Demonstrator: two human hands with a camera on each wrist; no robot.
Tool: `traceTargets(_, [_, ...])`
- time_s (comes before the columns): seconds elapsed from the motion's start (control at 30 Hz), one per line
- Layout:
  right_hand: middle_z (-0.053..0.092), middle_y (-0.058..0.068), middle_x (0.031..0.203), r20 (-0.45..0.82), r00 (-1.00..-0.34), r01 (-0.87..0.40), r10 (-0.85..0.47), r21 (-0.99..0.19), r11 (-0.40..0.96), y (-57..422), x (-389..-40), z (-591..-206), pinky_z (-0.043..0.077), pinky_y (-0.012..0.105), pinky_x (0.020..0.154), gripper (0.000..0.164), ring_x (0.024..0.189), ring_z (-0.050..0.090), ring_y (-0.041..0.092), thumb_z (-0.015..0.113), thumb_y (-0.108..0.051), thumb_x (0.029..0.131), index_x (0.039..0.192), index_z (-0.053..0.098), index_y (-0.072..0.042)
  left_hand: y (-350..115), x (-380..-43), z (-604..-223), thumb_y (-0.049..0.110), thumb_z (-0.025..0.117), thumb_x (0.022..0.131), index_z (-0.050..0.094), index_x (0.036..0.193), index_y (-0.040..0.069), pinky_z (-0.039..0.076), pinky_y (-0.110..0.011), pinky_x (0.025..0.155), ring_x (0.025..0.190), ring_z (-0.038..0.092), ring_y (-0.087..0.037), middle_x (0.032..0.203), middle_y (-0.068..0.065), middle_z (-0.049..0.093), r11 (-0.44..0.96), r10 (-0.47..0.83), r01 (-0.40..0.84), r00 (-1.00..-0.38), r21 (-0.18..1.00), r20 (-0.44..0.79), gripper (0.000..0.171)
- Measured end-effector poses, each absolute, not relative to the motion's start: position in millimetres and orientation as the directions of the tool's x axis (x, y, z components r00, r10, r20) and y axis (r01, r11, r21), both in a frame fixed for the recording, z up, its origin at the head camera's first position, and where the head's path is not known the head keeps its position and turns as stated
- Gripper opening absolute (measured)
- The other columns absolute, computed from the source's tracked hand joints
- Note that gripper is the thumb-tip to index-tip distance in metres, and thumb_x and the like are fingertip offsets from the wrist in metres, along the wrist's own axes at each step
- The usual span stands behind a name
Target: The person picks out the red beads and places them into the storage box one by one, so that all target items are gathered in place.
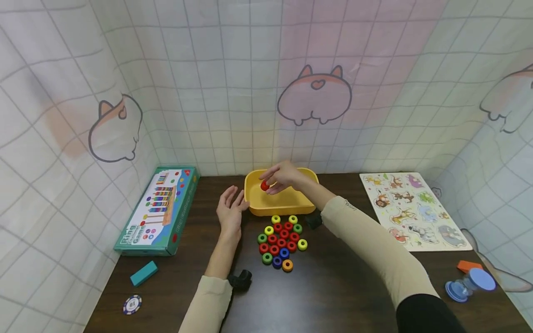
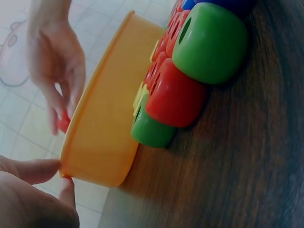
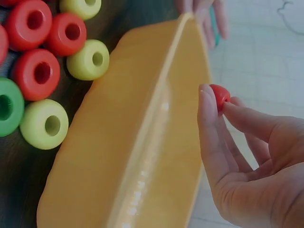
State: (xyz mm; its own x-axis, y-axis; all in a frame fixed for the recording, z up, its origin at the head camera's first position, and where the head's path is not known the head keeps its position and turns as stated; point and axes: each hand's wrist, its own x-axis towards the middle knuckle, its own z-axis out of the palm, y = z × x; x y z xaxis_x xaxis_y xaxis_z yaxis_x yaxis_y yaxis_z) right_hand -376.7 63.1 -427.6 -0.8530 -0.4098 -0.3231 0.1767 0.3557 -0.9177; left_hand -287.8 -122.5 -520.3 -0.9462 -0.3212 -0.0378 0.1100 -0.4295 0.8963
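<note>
My right hand [image 1: 285,175] is over the yellow tray [image 1: 309,207]. It pinches a red ring bead [image 3: 221,96] between thumb and fingertips, above the tray's rim. My left hand [image 1: 230,213] is at the tray's left side, fingers extended. In the left wrist view, its fingertips [image 2: 47,170] touch the corner of the rim. On the table just in front of the tray lies a cluster of ring beads in red, yellow, green, blue and orange, among them a green bead [image 1: 267,258] and an orange bead [image 1: 288,265].
A ring game box [image 1: 160,210] lies at the left, with a teal block [image 1: 144,273] and a poker chip [image 1: 132,305] nearer me. To the right are an animal puzzle board [image 1: 410,210], an orange block [image 1: 469,266] and a blue hourglass [image 1: 468,284]. Patterned cloth walls enclose the table.
</note>
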Motion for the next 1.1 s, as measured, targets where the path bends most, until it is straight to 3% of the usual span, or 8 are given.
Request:
traceTargets(0.2, [0.067, 0.023, 0.112, -0.371, -0.862, 0.239, -0.345, -0.898, 0.370, 43.6, -398.8, -447.1, 0.055, 0.052, 0.089, 0.026, 0.096, 0.068, 0.043, 0.061, 0.002, 0.092, 0.117, 0.069, -0.001, -123.8, -289.2, -520.8, -0.021, 0.063, 0.080, 0.052, 0.131, 0.014, 0.050, -0.038, 0.100, 0.126, 0.056, -0.026, 0.139, -0.009, 0.048, -0.436, -0.327, 0.105, -0.944, 0.894, -0.048, 0.063])
traceTargets(0.5, [0.069, 0.020, 0.114, -0.386, -0.877, 0.253, -0.286, -0.877, 0.409, 19.1, -411.1, -473.3, 0.056, 0.048, 0.087, 0.031, 0.095, 0.069, 0.042, 0.060, 0.011, 0.086, 0.114, 0.069, 0.003, -125.4, -286.0, -521.7, -0.020, 0.063, 0.080, 0.052, 0.130, 0.014, 0.048, -0.036, 0.102, 0.126, 0.055, -0.026, 0.146, -0.019, 0.042, -0.422, -0.338, 0.095, -0.939, 0.902, -0.059, 0.062])
traceTargets(0.77, [0.062, 0.024, 0.123, -0.434, -0.849, 0.322, -0.301, -0.877, 0.356, 22.4, -415.0, -479.1, 0.052, 0.049, 0.095, 0.035, 0.107, 0.063, 0.045, 0.054, 0.010, 0.091, 0.123, 0.064, 0.002, -124.5, -287.6, -519.7, -0.021, 0.062, 0.081, 0.048, 0.133, 0.012, 0.051, -0.026, 0.096, 0.126, 0.055, -0.024, 0.145, -0.017, 0.044, -0.410, -0.318, 0.084, -0.946, 0.908, -0.057, 0.063])
traceTargets(0.97, [0.062, 0.024, 0.124, -0.283, -0.904, 0.149, -0.322, -0.911, 0.384, 34.9, -400.5, -468.0, 0.055, 0.049, 0.091, 0.029, 0.101, 0.067, 0.039, 0.057, 0.001, 0.094, 0.122, 0.065, 0.002, -123.4, -289.7, -521.4, -0.021, 0.063, 0.080, 0.048, 0.133, 0.012, 0.050, -0.030, 0.099, 0.124, 0.057, -0.023, 0.144, -0.017, 0.045, -0.416, -0.325, 0.073, -0.943, 0.907, -0.074, 0.064])
traceTargets(1.1, [0.066, 0.022, 0.118, -0.214, -0.898, 0.054, -0.384, -0.920, 0.388, 46.9, -380.7, -444.2, 0.055, 0.050, 0.089, 0.026, 0.100, 0.068, 0.038, 0.061, -0.006, 0.094, 0.118, 0.067, 0.001, -122.2, -291.2, -520.0, -0.020, 0.063, 0.081, 0.045, 0.134, 0.012, 0.051, -0.028, 0.097, 0.125, 0.056, -0.024, 0.145, -0.019, 0.044, -0.421, -0.325, 0.071, -0.943, 0.904, -0.077, 0.065])
